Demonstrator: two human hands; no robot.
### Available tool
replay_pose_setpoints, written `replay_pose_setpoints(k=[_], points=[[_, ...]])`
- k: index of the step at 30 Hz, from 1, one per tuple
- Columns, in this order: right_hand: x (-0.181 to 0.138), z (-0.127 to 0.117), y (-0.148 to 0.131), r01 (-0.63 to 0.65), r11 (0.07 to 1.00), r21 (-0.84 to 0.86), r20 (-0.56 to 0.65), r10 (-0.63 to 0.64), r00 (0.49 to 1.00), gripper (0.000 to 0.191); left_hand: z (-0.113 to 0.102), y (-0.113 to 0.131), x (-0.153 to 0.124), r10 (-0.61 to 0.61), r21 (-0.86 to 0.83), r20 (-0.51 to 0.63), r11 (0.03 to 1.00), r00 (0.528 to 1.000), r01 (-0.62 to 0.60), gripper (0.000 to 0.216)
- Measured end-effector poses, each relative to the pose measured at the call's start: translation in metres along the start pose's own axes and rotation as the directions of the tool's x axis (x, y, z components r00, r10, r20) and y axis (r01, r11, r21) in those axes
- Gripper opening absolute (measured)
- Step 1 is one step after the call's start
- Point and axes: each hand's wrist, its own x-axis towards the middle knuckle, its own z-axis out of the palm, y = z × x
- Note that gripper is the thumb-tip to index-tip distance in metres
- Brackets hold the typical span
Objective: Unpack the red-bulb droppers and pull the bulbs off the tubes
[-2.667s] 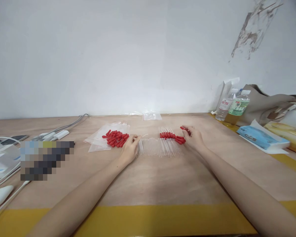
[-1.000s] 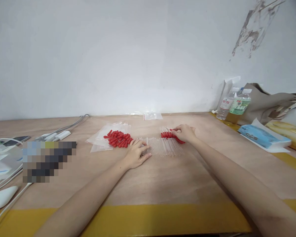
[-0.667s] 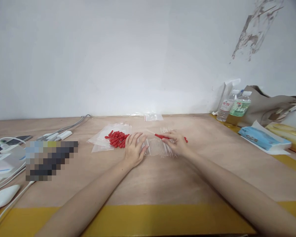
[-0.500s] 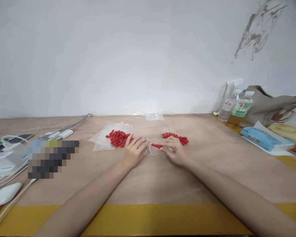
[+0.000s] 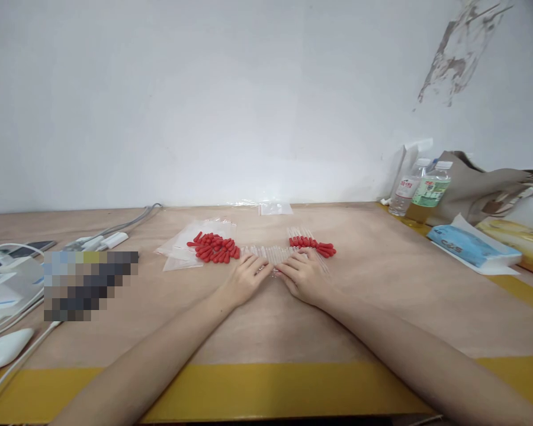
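Observation:
My left hand (image 5: 246, 279) rests at the near side of a row of clear glass dropper tubes (image 5: 266, 254), its fingers bent and pressed together. What it holds is hidden. My right hand (image 5: 308, 275) is closed just beside it, fingertips almost meeting the left ones. A sliver of red shows at its fingertips, from a red rubber dropper bulb mostly covered by the fingers. Left of the tubes lies a heap of red rubber bulbs (image 5: 213, 248). Beyond my right hand, several glass droppers fitted with red bulbs (image 5: 304, 242) lie side by side.
Clear plastic bags (image 5: 175, 251) lie under and beside the bulb heap; another small bag (image 5: 276, 208) is by the wall. Cables and a white power strip (image 5: 9, 278) fill the left. At right stand two bottles (image 5: 430, 192), a tissue pack (image 5: 473, 245) and a grey bag (image 5: 475, 183).
My hands have drawn together and slightly towards me at the near edge of the tubes. The red bulb in my right hand, plainly visible before, is now mostly covered by fingers.

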Motion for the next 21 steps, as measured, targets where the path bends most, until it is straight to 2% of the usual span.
replay_pose_setpoints(k=[7, 12, 16, 21], points=[[-0.006, 0.008, 0.007, 0.117, 0.991, 0.069, -0.058, -0.113, 0.992, 0.020, 0.001, 0.003, 0.000, 0.031, 0.026, 0.060, 0.999, 0.998, -0.033, 0.022], [-0.008, 0.004, 0.008, 0.204, 0.979, 0.015, -0.077, -0.202, 0.976, 0.021, -0.002, 0.007, 0.000, -0.004, -0.069, 0.063, 0.998, 0.998, 0.008, 0.022], [-0.008, 0.000, 0.012, 0.302, 0.952, -0.056, -0.112, -0.307, 0.945, 0.024, -0.009, 0.011, 0.001, -0.106, -0.200, 0.051, 0.973, 0.993, 0.114, 0.020], [-0.006, -0.006, 0.018, 0.402, 0.908, -0.121, -0.149, -0.417, 0.897, 0.024, -0.017, 0.012, 0.003, -0.254, -0.326, 0.197, 0.894, 0.947, 0.308, 0.024]])
